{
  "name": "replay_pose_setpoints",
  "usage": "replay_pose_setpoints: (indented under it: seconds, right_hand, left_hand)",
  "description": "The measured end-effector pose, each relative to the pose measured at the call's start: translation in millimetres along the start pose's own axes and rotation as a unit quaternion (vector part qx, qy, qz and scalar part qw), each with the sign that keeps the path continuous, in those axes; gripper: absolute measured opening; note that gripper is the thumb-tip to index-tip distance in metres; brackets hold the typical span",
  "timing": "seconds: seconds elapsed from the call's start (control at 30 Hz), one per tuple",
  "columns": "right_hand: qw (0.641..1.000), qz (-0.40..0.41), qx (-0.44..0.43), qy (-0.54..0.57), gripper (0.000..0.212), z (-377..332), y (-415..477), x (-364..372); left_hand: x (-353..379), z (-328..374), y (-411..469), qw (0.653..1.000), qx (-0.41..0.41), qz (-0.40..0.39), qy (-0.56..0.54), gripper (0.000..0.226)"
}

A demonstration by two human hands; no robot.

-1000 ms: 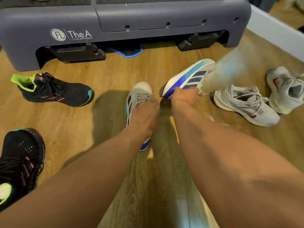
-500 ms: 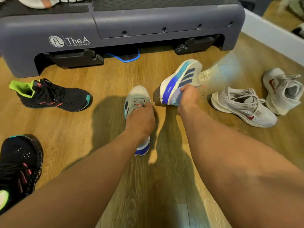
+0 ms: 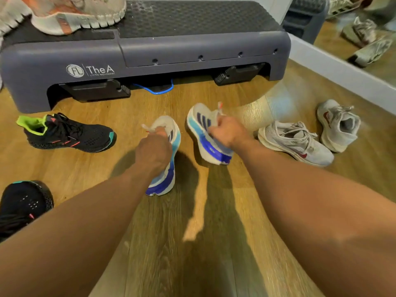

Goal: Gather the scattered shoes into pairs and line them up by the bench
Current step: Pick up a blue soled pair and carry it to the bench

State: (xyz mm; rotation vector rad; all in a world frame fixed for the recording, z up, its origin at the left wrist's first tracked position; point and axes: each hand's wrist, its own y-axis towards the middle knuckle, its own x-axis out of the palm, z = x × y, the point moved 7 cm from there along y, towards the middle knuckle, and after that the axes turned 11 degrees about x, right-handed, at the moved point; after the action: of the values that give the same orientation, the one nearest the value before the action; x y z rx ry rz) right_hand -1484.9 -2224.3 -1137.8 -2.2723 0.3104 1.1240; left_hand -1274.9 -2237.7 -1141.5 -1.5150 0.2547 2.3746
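Note:
My left hand [image 3: 153,152] grips one white-and-blue striped shoe [image 3: 169,168] by its upper, toe toward the grey bench [image 3: 192,50]. My right hand [image 3: 228,132] grips its twin, a second white-and-blue shoe [image 3: 205,140], tilted on its side just right of the first. A black shoe with a green collar [image 3: 66,133] lies on the floor at left, and another black shoe [image 3: 23,206] sits at the lower left edge. Two white shoes with red logos, one [image 3: 293,144] beside the other [image 3: 338,125], lie on the right.
A pale orange-and-white shoe [image 3: 75,13] rests on top of the bench at the upper left. A blue cord [image 3: 158,90] shows under the bench. A white baseboard [image 3: 342,71] and a mirror with shoe reflections [image 3: 368,39] run along the right. Wooden floor [image 3: 192,243] lies between my arms.
Both hands have lifted and turned the two blue-and-white shoes so they point toward the bench, side by side. My view has tipped up, showing the bench top.

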Motion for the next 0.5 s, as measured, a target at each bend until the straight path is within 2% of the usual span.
replay_pose_setpoints:
  seconds: [0.03,0.1,0.13,0.2,0.23,0.27,0.3,0.33,0.4,0.5]
  right_hand:
    - [0.995,-0.005,-0.016,-0.095,0.036,-9,-5,14]
    - [0.959,-0.007,-0.039,-0.281,0.043,-23,-13,46]
    - [0.949,-0.023,-0.029,-0.313,0.044,-28,-18,59]
    - [0.957,-0.077,0.015,-0.28,0.048,-31,-26,80]
    - [0.954,-0.106,0.017,-0.279,0.05,-30,-29,91]
    - [0.944,-0.128,0.0,-0.303,0.049,-29,-35,102]
    - [0.93,-0.139,-0.024,-0.339,0.046,-28,-39,110]
    - [0.923,-0.135,-0.043,-0.358,0.044,-25,-42,114]
    - [0.93,-0.135,-0.034,-0.34,0.046,-24,-44,112]
    - [0.954,-0.148,0.017,-0.26,0.051,-15,-43,107]
  left_hand:
    - [-4,-1,1,1.0,-0.004,0.015,0.015,0.028]
    - [-6,-3,5,0.999,-0.006,0.03,0.036,0.031]
    - [-5,-4,7,0.999,-0.002,0.017,0.049,0.034]
    - [8,-8,11,0.995,0.017,-0.07,0.063,0.034]
    - [16,-9,11,0.988,0.035,-0.135,0.063,0.027]
    - [24,-10,9,0.977,0.052,-0.197,0.071,0.022]
    - [29,-14,7,0.964,0.062,-0.241,0.096,0.03]
    - [32,-18,4,0.95,0.066,-0.273,0.139,0.038]
    - [39,-23,-2,0.922,0.081,-0.309,0.22,0.047]
    - [51,-19,-7,0.9,0.072,-0.357,0.238,0.057]
